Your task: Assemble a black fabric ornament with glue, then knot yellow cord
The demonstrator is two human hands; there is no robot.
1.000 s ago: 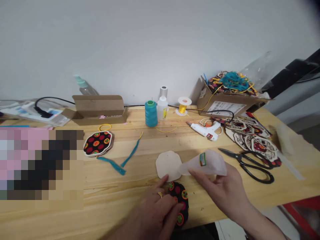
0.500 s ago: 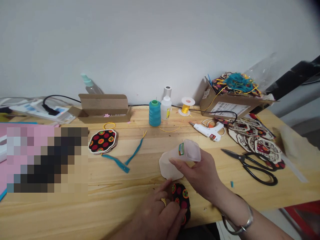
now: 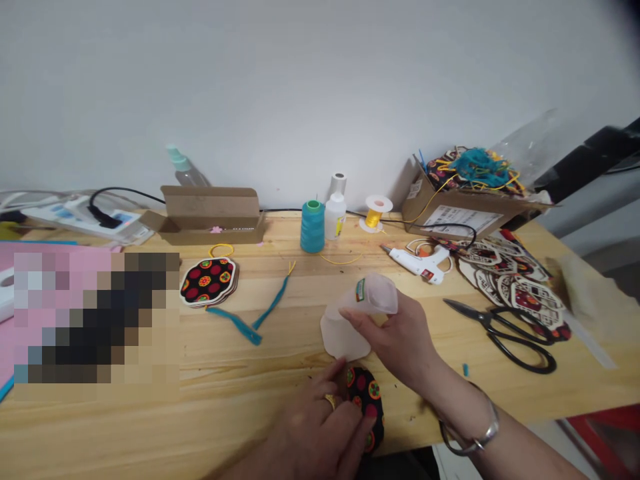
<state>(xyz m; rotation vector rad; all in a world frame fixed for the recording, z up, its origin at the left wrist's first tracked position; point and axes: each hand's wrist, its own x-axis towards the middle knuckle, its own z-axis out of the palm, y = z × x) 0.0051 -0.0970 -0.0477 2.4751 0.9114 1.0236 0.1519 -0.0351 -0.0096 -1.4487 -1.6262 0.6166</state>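
Note:
My right hand (image 3: 407,340) is wrapped round a translucent plastic glue bottle (image 3: 383,293) with a small green label. The bottle is tilted, its lower end over a pale, scallop-edged board (image 3: 345,340) lying on the table. Whether its tip touches the board I cannot tell. My left hand (image 3: 325,413), wearing a ring, has its index finger stretched to the board's near edge. Its other fingers are bent over a black fabric piece with round red and orange patterns (image 3: 367,393), gripping it; part of that piece is hidden under the hand.
Right of my hands lie black-handled scissors (image 3: 493,323), a white glue gun (image 3: 423,262) and cut-out pieces (image 3: 530,300). Behind stand a teal thread cone (image 3: 313,228), a white bottle (image 3: 335,217) and a yellow thread spool (image 3: 374,217). At left are patterned stacked pieces (image 3: 207,281) and teal tassels (image 3: 240,327).
My right hand and the bottle have shifted very slightly left and up over the board. The whole view has moved a little; the left hand's hold looks the same.

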